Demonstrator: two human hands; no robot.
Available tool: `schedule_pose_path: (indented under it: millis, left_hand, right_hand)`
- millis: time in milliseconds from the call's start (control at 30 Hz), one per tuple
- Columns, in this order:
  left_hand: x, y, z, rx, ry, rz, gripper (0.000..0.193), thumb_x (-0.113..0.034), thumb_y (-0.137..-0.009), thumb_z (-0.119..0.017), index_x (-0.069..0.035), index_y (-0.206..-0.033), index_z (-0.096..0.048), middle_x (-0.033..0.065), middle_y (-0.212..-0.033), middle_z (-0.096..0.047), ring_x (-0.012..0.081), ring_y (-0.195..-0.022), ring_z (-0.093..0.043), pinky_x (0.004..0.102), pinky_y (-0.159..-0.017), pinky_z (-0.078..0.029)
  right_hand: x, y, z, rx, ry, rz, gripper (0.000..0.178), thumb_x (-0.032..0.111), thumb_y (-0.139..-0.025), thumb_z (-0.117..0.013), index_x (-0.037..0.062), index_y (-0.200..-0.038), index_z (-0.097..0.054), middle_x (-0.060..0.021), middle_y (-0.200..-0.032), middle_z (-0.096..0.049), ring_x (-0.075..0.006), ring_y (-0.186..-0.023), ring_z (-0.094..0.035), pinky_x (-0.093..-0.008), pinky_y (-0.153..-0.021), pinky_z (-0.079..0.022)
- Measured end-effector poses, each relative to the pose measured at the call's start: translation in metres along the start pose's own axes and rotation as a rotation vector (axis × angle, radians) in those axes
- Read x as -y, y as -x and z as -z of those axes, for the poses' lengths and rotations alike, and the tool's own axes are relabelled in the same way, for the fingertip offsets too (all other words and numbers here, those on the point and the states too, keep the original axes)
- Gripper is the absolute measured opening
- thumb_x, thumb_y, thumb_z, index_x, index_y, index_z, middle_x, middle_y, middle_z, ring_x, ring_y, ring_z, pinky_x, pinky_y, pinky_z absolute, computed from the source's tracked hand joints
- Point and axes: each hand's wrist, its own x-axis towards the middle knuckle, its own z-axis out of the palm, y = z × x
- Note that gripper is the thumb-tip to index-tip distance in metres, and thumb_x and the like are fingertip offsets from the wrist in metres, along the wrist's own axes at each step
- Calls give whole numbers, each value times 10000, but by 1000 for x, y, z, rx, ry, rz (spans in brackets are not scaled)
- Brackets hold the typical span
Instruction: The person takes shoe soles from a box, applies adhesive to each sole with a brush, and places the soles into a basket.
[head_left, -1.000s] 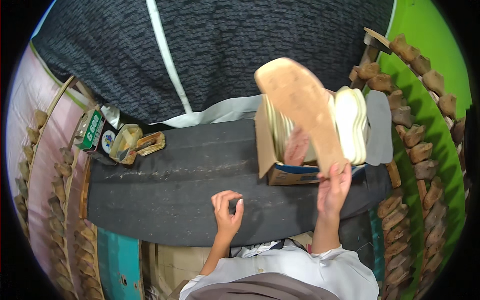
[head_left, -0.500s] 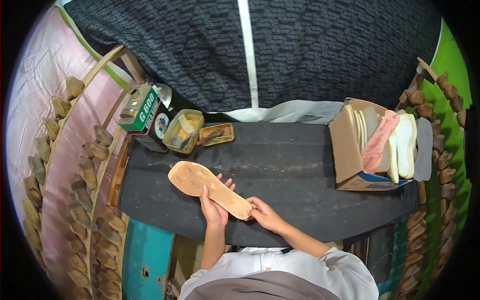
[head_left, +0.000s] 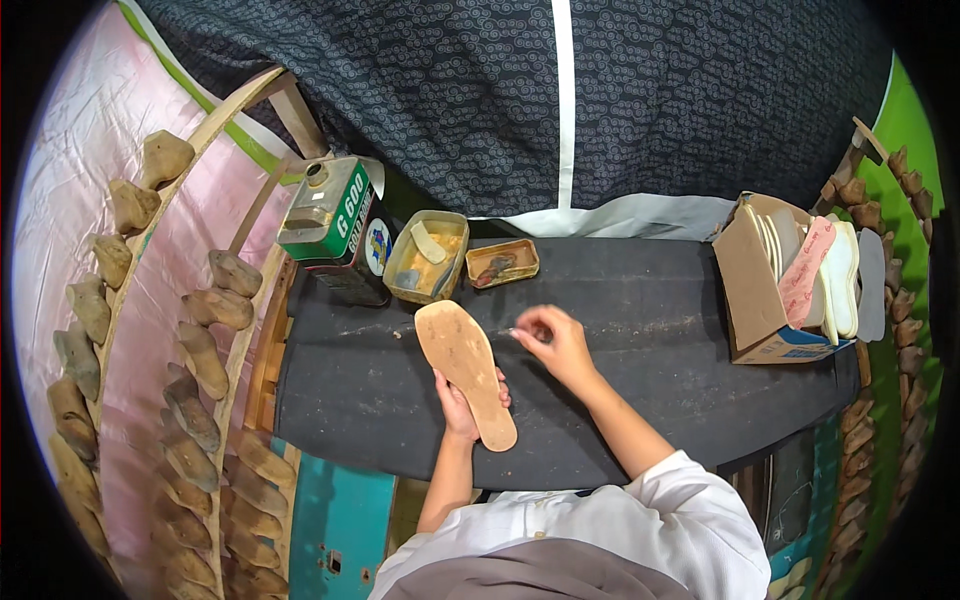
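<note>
My left hand (head_left: 458, 407) is closed around the narrower half of a tan shoe insole (head_left: 462, 365), thumb on one side and fingertips on the other. The insole has a smooth, lightly spotted face turned up, its broad end pointing away from me and its narrow end toward me. To the right of it, apart from it, my right hand (head_left: 557, 343) hovers over the table with bent fingers drawn in toward the thumb. Its fingertips are slightly blurred, and whether anything small is between them is hidden.
A dark cloth covers the table (head_left: 640, 400). At the back left stand a green and black metal can (head_left: 340, 235), a tub (head_left: 425, 255) with a spatula-like piece, and a small tray (head_left: 503, 264). A cardboard box (head_left: 745, 280) of insoles stands right. Racks of wooden shoe lasts (head_left: 190, 400) flank the table.
The right hand has let go of the insole's narrow end and moved up and away to the right. The insole has turned more upright in the left hand. The whole view has shifted.
</note>
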Motion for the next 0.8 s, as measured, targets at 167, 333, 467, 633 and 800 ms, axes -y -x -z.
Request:
schedule_pose_path:
  millis: [167,333,467,633,800]
  left_hand:
    - [-2,5,1,32,22,-3,892,-778,-771,-128,-25,-1078,-495,124,-863,-546,244,-635,-546,366,-571,-459]
    - [-3,5,-4,54,27,5,920,-781,-768,-96,-1,-1077,-475,125,-864,-537,230,-656,-546,356,-591,-457]
    - [-4,7,1,25,27,-3,898,-781,-768,-116,-20,-1060,-493,125,-861,-543,246,-645,-548,368,-583,-459]
    - [-5,8,-3,27,39,23,910,-769,-778,-94,4,-1056,-486,134,-854,-550,235,-658,-560,364,-598,-471]
    - [-4,7,-4,29,31,25,904,-766,-780,-96,2,-1058,-484,134,-853,-552,236,-654,-565,367,-592,-475]
  right_hand:
    - [7,-48,-33,-68,270,67,555,119,-701,-730,116,-1196,-480,-106,-969,-509,-206,-794,-584,-315,-680,-484]
    - [-22,-77,-49,-97,471,131,405,86,-714,-671,122,-1097,-543,-140,-951,-456,-328,-837,-558,-411,-708,-478]
    - [-17,-76,-43,-167,360,244,238,-19,-730,-588,68,-951,-603,-139,-905,-487,-329,-797,-571,-393,-694,-487]
    - [-23,-48,-27,-208,294,476,323,-80,-698,-611,87,-973,-641,-115,-954,-538,-246,-757,-608,-313,-687,-508]
    - [-32,-38,-18,-138,281,386,335,-97,-711,-566,90,-979,-641,-68,-950,-573,-160,-696,-598,-261,-626,-498]
